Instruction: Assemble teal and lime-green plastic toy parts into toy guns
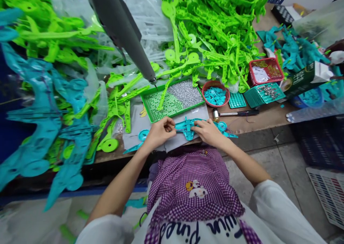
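A long turquoise plastic part [189, 132], winged and with a raised cross-shaped middle, lies on a grey sheet at the table's front edge. My left hand [161, 131] is closed in a pinch at its left side, on what looks like a thin wire running along the part. My right hand [207, 130] presses its fingers on the right of the raised middle and holds the part. Its palm side is hidden. Thin dark wires trail near the part's right end. Behind it is a green tray [153, 118] with many small silvery screws [186, 92].
An electric screwdriver [126, 32] hangs over the tray. A hammer [236, 113], a red bowl [205, 86] of turquoise pieces and stacked green trays [252, 99] are to the right. Lime-green parts [215, 32] pile up behind; turquoise parts [34, 111] stand at the left.
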Available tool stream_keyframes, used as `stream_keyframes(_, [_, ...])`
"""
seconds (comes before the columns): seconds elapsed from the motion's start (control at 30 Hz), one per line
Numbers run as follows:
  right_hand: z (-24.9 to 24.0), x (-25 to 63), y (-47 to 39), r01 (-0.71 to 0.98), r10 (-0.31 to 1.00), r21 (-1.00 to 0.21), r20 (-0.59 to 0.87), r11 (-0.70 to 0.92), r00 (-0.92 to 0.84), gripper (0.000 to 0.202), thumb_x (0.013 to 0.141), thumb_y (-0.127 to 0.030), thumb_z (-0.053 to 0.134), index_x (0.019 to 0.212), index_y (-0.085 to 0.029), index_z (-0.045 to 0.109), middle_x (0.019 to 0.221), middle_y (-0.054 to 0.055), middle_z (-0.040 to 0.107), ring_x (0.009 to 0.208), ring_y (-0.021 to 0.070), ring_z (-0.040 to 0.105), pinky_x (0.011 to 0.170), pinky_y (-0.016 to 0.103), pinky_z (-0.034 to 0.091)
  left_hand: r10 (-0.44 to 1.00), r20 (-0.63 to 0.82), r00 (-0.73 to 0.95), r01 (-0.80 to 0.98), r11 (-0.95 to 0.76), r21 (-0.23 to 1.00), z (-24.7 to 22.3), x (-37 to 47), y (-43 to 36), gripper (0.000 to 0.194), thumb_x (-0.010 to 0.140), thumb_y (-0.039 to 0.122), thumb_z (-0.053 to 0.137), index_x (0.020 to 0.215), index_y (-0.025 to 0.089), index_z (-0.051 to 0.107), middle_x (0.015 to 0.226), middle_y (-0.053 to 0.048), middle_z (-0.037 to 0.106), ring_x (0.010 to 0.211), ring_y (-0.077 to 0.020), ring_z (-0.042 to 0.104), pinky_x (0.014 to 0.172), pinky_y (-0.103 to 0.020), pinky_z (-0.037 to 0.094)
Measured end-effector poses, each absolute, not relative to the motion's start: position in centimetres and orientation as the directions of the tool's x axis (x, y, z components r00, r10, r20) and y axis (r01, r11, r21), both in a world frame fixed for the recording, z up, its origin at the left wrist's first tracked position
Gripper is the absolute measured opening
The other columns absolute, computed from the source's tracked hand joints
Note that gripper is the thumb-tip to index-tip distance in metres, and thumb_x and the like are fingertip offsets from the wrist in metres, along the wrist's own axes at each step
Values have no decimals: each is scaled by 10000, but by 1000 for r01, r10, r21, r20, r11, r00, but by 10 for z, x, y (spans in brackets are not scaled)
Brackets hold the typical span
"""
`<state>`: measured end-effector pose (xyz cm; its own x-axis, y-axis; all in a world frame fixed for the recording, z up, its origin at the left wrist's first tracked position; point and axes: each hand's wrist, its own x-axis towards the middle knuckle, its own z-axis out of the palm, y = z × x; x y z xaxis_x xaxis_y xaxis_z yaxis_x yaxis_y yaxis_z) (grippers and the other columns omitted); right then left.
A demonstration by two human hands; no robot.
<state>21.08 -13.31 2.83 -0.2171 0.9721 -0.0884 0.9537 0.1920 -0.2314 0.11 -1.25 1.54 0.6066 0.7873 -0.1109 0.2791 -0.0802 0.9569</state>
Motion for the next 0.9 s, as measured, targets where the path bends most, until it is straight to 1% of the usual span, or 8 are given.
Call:
stream_keyframes(0.13, [46,222,-156,971,987,-184,-18,152,-158,311,973,-260,500,1268,-208,584,1350,137,592,1140,279,569,914,411,329,798,13,602,359,-285,889,27,-11,-15,131,693,257,660,810,218,616,718,1,659,643,-150,591,637,-256,464])
stream_keyframes(0.23, [55,235,-171,978,1000,-210,-23,2,-7,241,964,-257,518,1162,-169,621,1173,144,686,1032,271,613,905,413,320,787,55,615,381,-357,852,26,-21,-13,157,760,324,647,872,221,611,814,-25,679,748,-177,629,713,-279,484])
stream_keyframes(0.33, [61,248,-160,910,996,-414,-88,-21,-17,183,974,-261,500,981,-174,661,901,63,712,803,187,606,802,334,338,787,9,617,358,-292,887,16,-25,-9,239,789,402,628,933,217,582,834,-30,676,780,-188,643,738,-298,509])
stream_keyframes(0.43, [64,257,-130,755,988,-656,-108,13,-110,182,921,-303,582,1013,-167,661,767,-4,630,680,133,521,688,266,328,811,-8,584,374,-260,890,8,-28,-8,268,818,426,581,971,208,559,868,-32,667,803,-182,641,717,-294,526])
stream_keyframes(0.5, [63,257,-114,697,982,-716,-112,26,-152,196,874,-279,630,1023,-156,658,735,-22,589,660,123,487,664,256,315,839,14,544,412,-281,867,5,-30,-10,259,845,419,550,985,202,554,891,-35,665,797,-174,639,682,-282,528])
stream_keyframes(0.67, [46,237,-105,847,1000,-531,-5,8,-13,144,928,-202,535,1010,-181,651,937,56,674,866,187,572,824,335,291,849,266,457,549,-505,666,6,-43,-18,152,902,332,508,924,199,578,867,-57,673,805,-190,649,787,-328,525])
stream_keyframes(0.73, [42,230,-107,894,999,-447,-52,-20,-4,147,933,-186,530,1022,-183,647,965,73,689,907,211,584,832,354,274,828,351,437,600,-559,572,8,-53,-20,154,924,317,492,913,197,588,872,-75,675,828,-205,651,812,-341,511])
stream_keyframes(0.9, [54,240,-108,923,990,-380,-94,62,-106,250,940,-140,477,1138,-209,612,1074,73,678,1041,237,579,869,375,284,858,395,327,695,-502,515,9,-85,-23,166,914,345,530,927,191,592,847,-77,664,730,-203,627,742,-333,497])
